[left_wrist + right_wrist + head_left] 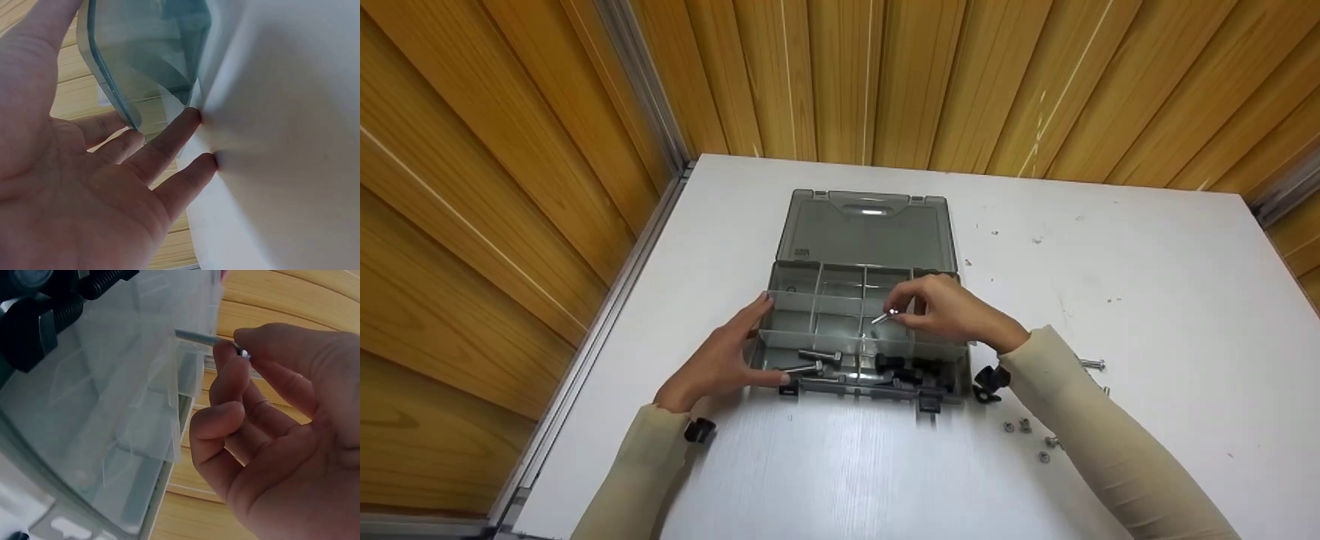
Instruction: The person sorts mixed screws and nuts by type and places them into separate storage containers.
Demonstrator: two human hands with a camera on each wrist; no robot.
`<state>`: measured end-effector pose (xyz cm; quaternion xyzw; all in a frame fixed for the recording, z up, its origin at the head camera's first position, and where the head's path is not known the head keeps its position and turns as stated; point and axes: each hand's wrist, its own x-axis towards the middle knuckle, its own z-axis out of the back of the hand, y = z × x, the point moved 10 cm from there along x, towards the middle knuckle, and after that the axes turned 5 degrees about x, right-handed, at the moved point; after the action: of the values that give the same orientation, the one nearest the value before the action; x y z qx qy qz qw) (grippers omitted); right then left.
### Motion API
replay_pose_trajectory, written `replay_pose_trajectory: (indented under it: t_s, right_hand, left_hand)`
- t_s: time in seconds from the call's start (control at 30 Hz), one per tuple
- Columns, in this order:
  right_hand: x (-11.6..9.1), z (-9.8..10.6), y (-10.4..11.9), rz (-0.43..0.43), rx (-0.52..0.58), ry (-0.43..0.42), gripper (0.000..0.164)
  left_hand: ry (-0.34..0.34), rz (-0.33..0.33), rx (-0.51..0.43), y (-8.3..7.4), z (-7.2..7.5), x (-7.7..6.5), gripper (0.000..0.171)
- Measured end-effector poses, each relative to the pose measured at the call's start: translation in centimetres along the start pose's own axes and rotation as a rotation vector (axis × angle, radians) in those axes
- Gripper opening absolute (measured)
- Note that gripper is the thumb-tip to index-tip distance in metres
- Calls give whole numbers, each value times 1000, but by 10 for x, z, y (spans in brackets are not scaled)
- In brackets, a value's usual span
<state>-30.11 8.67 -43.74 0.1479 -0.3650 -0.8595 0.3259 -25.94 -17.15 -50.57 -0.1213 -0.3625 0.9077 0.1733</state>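
Observation:
A grey see-through compartment box (814, 299) lies on the table with its lid (870, 232) folded back. My right hand (949, 309) pinches a small silver screw (196, 337) between thumb and index finger, above a middle compartment. Its threaded end points away from the fingers. My left hand (718, 361) rests against the box's left side, thumb at the front edge; in the left wrist view its fingers are spread and nearly straight. Silver bolts (819, 355) lie in the front left compartment. Dark bolts (911, 369) fill the front right one.
Several short silver screws (1025, 426) lie on the white table (1170, 300) by my right forearm, with a longer bolt (1093, 364) beyond the sleeve. Ribbed wood-look walls (900, 82) stand behind and at the left. Black latches (929, 403) stick out from the box front.

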Motion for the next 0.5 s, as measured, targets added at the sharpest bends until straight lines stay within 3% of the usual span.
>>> replay_pose_trajectory:
  t_s: [0.2,0.5]
  right_hand:
    - [6,-11,-3,-4,-22,6,15]
    - [7,-20,2,62,-38,28,16]
  left_hand:
    - [-1,3,-2,1,-1,0,127]
    - [0,2,9,0,1,0,129]
